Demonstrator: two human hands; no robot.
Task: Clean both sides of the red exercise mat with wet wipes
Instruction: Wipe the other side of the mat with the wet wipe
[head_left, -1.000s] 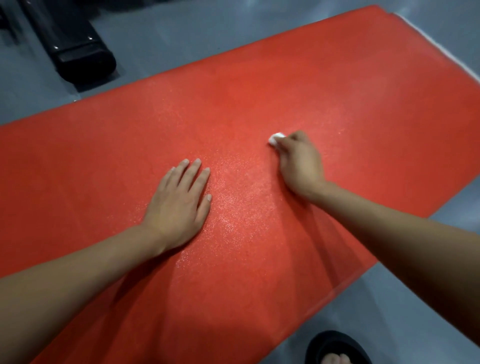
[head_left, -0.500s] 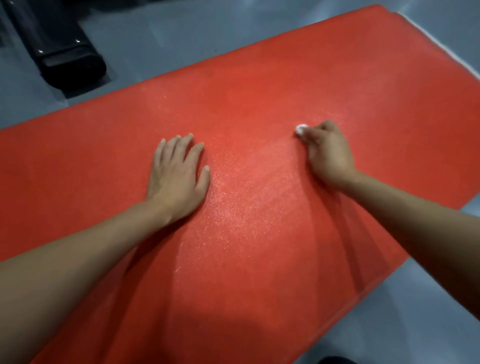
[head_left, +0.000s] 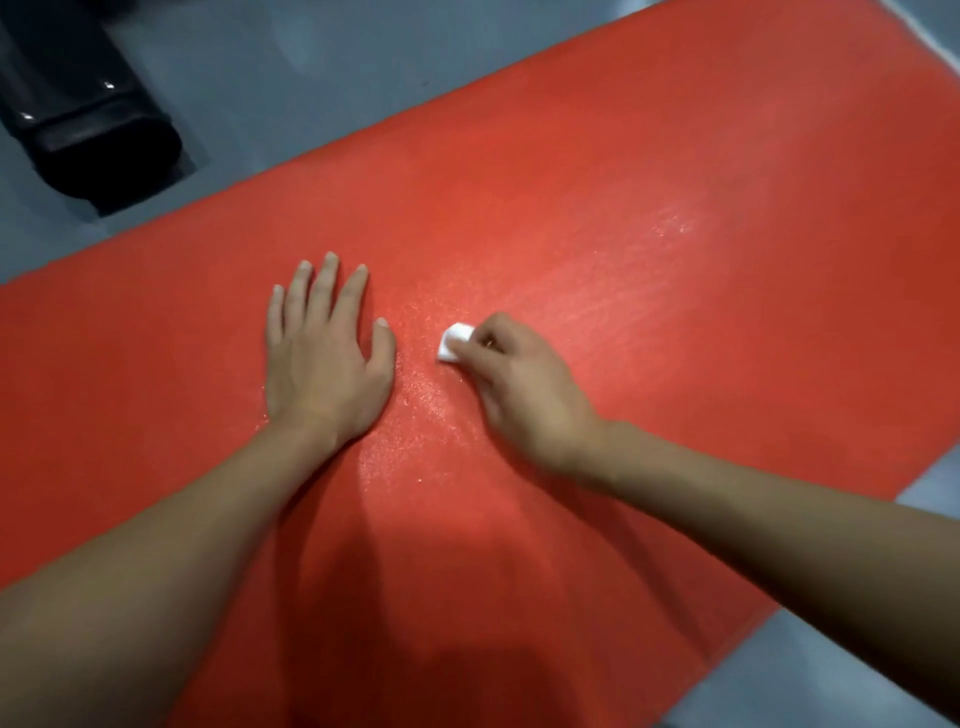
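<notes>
The red exercise mat (head_left: 649, 171) lies flat on the grey floor and fills most of the view, running from lower left to upper right. My left hand (head_left: 324, 358) rests palm down on its middle, fingers straight and spread. Just to its right, my right hand (head_left: 524, 389) pinches a small folded white wet wipe (head_left: 453, 342) and presses it against the mat. Only the wipe's left end shows beyond the fingers. Wet, shiny streaks mark the mat around and to the right of the hands.
A black, glossy piece of equipment (head_left: 88, 119) stands on the grey floor (head_left: 322, 67) beyond the mat's far edge at upper left. More grey floor shows at lower right, past the mat's near edge.
My right hand swept the wipe to the right, then back left, and now sits close beside my left hand. My left hand stayed flat on the mat.
</notes>
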